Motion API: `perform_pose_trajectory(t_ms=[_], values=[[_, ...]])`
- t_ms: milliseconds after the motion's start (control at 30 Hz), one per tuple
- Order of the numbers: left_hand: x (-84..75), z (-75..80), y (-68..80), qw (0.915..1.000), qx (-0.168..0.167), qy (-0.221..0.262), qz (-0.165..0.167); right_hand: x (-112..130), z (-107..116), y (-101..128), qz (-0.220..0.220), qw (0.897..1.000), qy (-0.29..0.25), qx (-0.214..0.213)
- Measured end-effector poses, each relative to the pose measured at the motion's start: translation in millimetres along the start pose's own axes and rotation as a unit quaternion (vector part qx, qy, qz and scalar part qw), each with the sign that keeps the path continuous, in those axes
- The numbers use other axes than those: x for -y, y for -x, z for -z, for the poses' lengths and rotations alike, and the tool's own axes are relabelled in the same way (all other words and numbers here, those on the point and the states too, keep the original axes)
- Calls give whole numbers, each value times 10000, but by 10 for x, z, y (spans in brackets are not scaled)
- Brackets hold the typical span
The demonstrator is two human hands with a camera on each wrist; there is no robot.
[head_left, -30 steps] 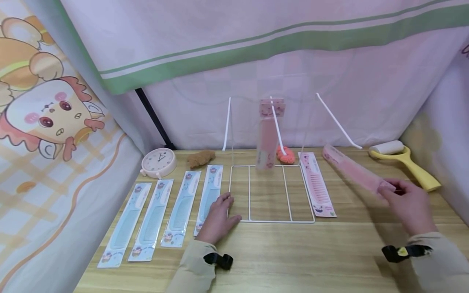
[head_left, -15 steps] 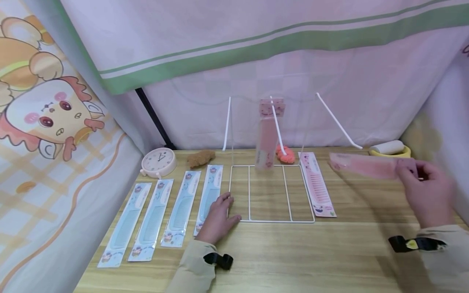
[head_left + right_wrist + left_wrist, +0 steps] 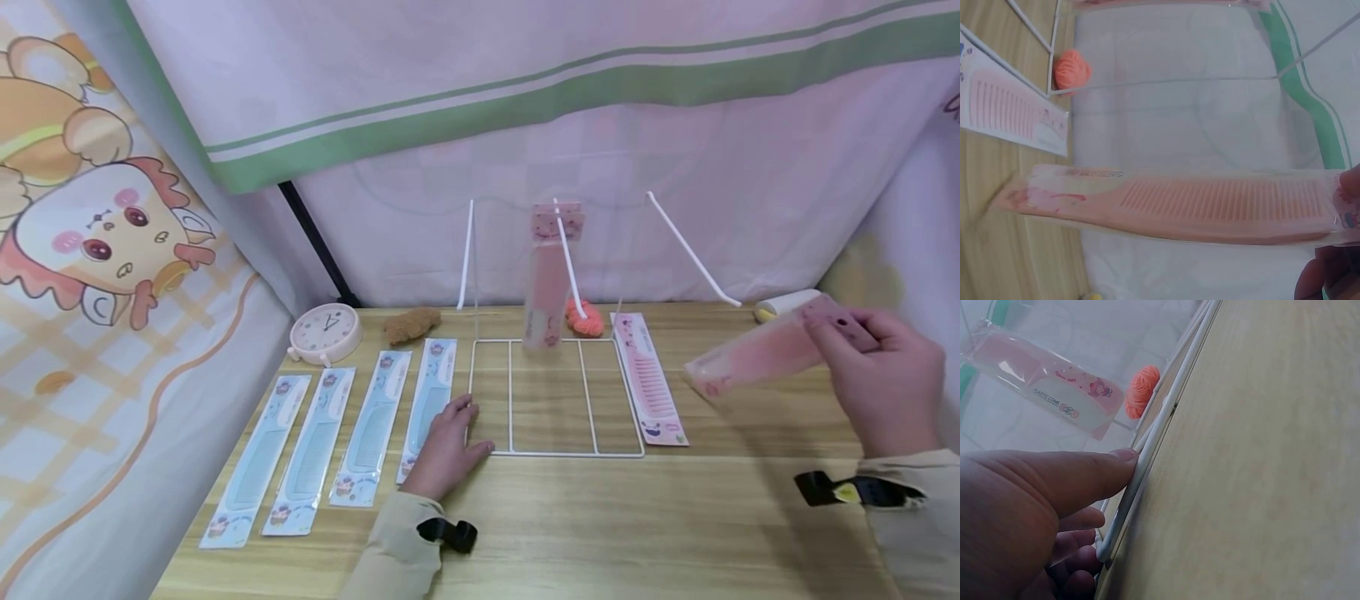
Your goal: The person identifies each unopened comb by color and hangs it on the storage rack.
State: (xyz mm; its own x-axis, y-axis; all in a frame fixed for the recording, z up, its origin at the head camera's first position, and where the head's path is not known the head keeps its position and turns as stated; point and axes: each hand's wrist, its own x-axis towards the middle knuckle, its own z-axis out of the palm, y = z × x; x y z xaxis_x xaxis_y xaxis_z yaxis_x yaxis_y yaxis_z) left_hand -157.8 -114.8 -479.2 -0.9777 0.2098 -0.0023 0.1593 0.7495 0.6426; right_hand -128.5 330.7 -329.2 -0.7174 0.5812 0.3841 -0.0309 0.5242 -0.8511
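Fingers point(image 3: 843, 333) of right hand point(image 3: 885, 383) pinch header end of packaged pink comb point(image 3: 757, 354), lifted off counter point(image 3: 600, 517) at 3 o'clock of wire rack point(image 3: 555, 454) (hook end kept free). Left hand point(image 3: 446, 446), fingers flat, presses rack's 8 o'clock corner, steadying it.

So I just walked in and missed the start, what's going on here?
A person is handling packaged combs at a wooden table. The right hand holds a pink comb up in the air by one end. The left hand rests on the table against the white wire rack. One pink comb hangs on the rack, another lies beside it, and four blue combs lie in a row on the left.
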Motion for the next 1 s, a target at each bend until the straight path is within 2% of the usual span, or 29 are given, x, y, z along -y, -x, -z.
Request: perform_pose_trajectory(t_ms=[200,333,467,567,667,800,1000], values=[[-7,3,0,10000,10,17,-17,68,-37,18,-40,9987,-492,114],[-6,1,2,10000,26,26,47,51,-92,19,-6,9964,-776,349],[-4,-3,0,9999,46,33,101,-53,-143,21,-61,9975,-488,514],[3,-8,-4,9999,47,36,104,-164,-160,29,-164,9966,8,809],[5,-9,-2,10000,31,30,89,-267,-193,38,-5,9934,392,1080],[-2,-5,0,10000,29,12,53,-335,-264,67,326,9929,613,969],[-3,-6,0,10000,48,5,60,-298,-280,99,337,9952,530,755]])
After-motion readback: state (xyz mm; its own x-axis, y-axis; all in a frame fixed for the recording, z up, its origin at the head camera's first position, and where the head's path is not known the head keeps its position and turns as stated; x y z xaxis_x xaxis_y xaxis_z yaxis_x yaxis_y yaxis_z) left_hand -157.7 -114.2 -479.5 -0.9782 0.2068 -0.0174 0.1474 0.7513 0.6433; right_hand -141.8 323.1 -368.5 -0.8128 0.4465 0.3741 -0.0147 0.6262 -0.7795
